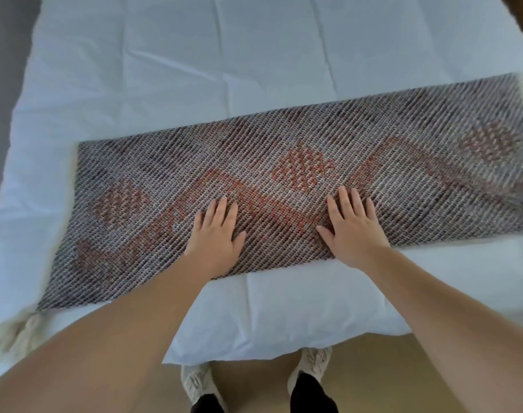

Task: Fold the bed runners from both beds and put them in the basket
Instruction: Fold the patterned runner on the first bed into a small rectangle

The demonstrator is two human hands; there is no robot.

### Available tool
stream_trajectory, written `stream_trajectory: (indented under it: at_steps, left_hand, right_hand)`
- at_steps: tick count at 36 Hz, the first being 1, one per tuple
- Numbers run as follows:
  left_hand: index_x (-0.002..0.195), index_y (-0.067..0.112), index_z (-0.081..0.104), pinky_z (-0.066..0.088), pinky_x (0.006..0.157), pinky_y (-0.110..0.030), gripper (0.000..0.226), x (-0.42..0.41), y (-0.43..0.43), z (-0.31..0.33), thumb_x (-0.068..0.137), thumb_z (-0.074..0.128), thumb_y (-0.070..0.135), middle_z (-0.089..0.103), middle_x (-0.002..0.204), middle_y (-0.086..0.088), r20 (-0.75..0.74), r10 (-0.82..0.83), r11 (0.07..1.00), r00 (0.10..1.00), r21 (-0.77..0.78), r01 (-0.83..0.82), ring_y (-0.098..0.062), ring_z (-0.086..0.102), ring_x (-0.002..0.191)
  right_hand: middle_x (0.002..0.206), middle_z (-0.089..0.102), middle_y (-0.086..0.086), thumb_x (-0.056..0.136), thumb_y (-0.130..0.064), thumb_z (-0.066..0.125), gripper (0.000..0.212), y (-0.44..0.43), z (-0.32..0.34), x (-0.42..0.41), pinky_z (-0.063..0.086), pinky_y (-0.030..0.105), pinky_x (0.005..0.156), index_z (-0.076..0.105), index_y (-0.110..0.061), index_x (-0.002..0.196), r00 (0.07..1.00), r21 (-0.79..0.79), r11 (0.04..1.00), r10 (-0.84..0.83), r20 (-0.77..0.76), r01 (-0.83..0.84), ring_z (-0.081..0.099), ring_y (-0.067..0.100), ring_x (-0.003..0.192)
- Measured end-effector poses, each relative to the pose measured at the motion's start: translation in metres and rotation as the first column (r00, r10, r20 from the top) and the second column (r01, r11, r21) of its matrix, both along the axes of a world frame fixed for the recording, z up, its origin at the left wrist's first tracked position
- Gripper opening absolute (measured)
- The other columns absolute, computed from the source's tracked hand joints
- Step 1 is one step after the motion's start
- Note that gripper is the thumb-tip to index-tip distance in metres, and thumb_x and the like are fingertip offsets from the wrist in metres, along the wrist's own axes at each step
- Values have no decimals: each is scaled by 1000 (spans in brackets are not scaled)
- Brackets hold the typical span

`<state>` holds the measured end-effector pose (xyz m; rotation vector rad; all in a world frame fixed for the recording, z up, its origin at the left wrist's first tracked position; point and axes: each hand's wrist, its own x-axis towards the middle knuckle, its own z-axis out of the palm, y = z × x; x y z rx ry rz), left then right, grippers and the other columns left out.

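you are leaning over the bed (194, 70) with both hands lying flat on the runner (299, 162). your left hand (217, 231) is pressing down with fingers straight and spread, gripping nothing, and your right hand (352, 231) is doing the same just beside it; neither is pinching any cloth. the runner is lying flat on the white cover, stretching across the middle of the frame from the lower left up to the right edge, with its cream fringe (12, 332) hanging off at the lower left. the basket is not showing anywhere here. judging from this, you are smoothing the cloth ahead of a fold, so most of the task is waiting. the weave is looking thick and coarse, and it is probably gripping the cover beneath: if you are pushing sideways with flat palms, you are risking bunching the cover and skewing the runner, so its edges are not going to meet. the right end is sitting blurred at the frame's edge, so you are judging its corners poorly, and lifting from the middle is likely to leave both ends sagging unevenly.
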<state>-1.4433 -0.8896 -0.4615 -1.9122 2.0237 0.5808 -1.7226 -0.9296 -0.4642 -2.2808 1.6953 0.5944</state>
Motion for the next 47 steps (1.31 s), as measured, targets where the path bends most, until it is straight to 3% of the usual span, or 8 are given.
stream_trajectory:
  at_steps: [5, 10, 17, 23, 29, 35, 41, 47]
  left_hand:
    - [150, 22, -15, -5, 116, -53, 69, 15, 1, -12, 95, 10, 57, -19, 159, -5, 67, 44, 999, 997, 24, -46, -26, -17, 145]
    - [150, 13, -15, -6, 116, -54, 76, -36, -16, -18, 93, 5, 59, -18, 158, -13, 55, 119, 992, 991, -40, -117, -30, -17, 145]
    - [149, 18, -17, -10, 115, -54, 75, -146, -50, -22, 90, 0, 61, -21, 157, -10, 4, -133, 988, 991, -75, 133, -29, -21, 143]
    - [150, 20, -15, -13, 114, -53, 72, -217, -60, -23, 93, 4, 61, -24, 157, -6, -69, -378, 924, 923, -86, 372, -25, -26, 142]
    - [150, 20, -12, -14, 115, -51, 70, -250, -75, -23, 95, 5, 59, -21, 158, -5, -99, -452, 891, 886, -86, 445, -23, -24, 143]
    - [148, 19, -19, -16, 114, -52, 74, -245, -89, -25, 92, 1, 63, -23, 157, -5, -48, -499, 866, 865, -61, 496, -23, -27, 142]
    - [141, 14, -27, -15, 114, -52, 79, -287, -113, -28, 85, -9, 67, -24, 157, -8, -43, -465, 884, 885, -85, 460, -25, -26, 142]
    - [143, 13, -23, -15, 114, -52, 78, -362, -123, -39, 90, 0, 65, -26, 154, -12, -63, -395, 914, 916, -129, 386, -27, -26, 142]
  right_hand:
    - [160, -14, 10, 87, -65, -4, 83, -19, -15, -18, -1, 50, 119, -11, -13, 152, 999, 0, 1000, 6, -45, -6, -12, 29, 147]
    - [161, -9, 8, 89, -65, -3, 83, -35, -21, -56, -1, 49, 120, -7, -14, 153, 998, -28, 998, -62, -18, 61, -8, 28, 148]
    - [162, -9, 5, 90, -65, -3, 79, -55, -25, -154, -2, 51, 119, -8, -18, 153, 978, -66, 982, -183, -98, 177, -8, 27, 148]
    - [161, -11, 10, 90, -64, -3, 79, -62, -20, -209, -1, 50, 119, -8, -17, 153, 934, -81, 944, -330, -137, 321, -6, 30, 148]
    - [160, -14, 11, 95, -60, 5, 73, -71, -11, -188, -3, 49, 119, -7, -19, 153, 980, -60, 980, -194, -54, 190, -12, 30, 147]
    - [161, -13, 9, 91, -64, -2, 78, -75, -13, -219, -1, 48, 120, -9, -19, 153, 974, -27, 976, -217, -58, 216, -11, 28, 148]
    - [161, -12, 7, 90, -66, -4, 79, -94, -18, -259, -6, 48, 119, -9, -19, 153, 986, -38, 987, -159, -47, 157, -12, 24, 148]
    - [161, -14, 0, 88, -69, -3, 81, -125, -31, -324, -6, 46, 119, -11, -20, 153, 993, -43, 992, -116, 26, 117, -13, 19, 148]
